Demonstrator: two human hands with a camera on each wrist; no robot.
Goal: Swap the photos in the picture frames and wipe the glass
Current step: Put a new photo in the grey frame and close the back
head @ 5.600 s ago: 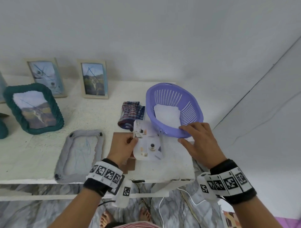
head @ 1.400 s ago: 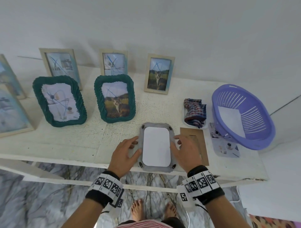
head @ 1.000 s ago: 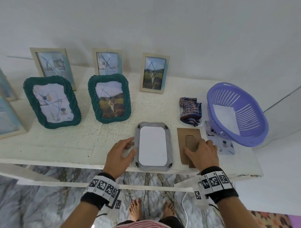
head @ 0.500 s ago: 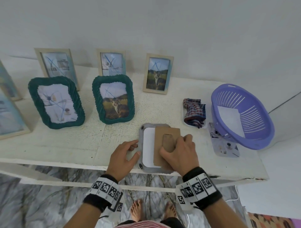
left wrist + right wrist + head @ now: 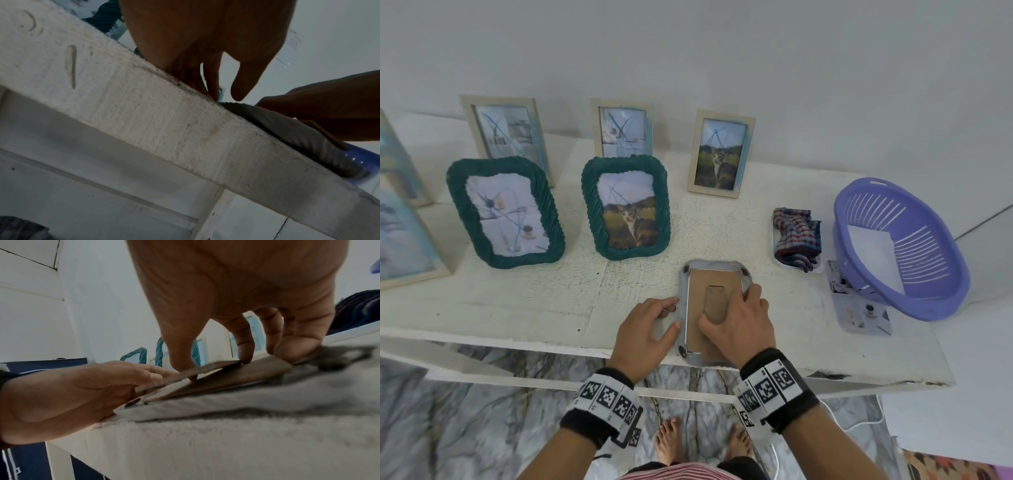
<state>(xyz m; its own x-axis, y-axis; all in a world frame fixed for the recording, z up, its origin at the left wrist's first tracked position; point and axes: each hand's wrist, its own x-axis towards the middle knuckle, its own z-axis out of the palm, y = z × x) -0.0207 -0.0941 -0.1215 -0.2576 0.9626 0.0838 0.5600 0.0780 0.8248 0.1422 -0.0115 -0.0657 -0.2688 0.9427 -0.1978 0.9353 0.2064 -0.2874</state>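
On the white tabletop point(image 5: 517, 308) one grey picture frame point(image 5: 683, 294) lies face down at the near edge, a brown cardboard backing board point(image 5: 697, 284) set into it. The right hand point(image 5: 739, 322) pinches the board's stand flap point(image 5: 717, 301) between thumb and fingers; the left hand point(image 5: 647, 332) rests flat, fingers straight, against the frame's left side. Two green braided frames point(image 5: 625, 164) and three pale wooden frames point(image 5: 720, 154) stand behind. One checked cloth point(image 5: 794, 238), one purple plastic basket point(image 5: 928, 301) and one loose photo point(image 5: 859, 311) lie to the right.
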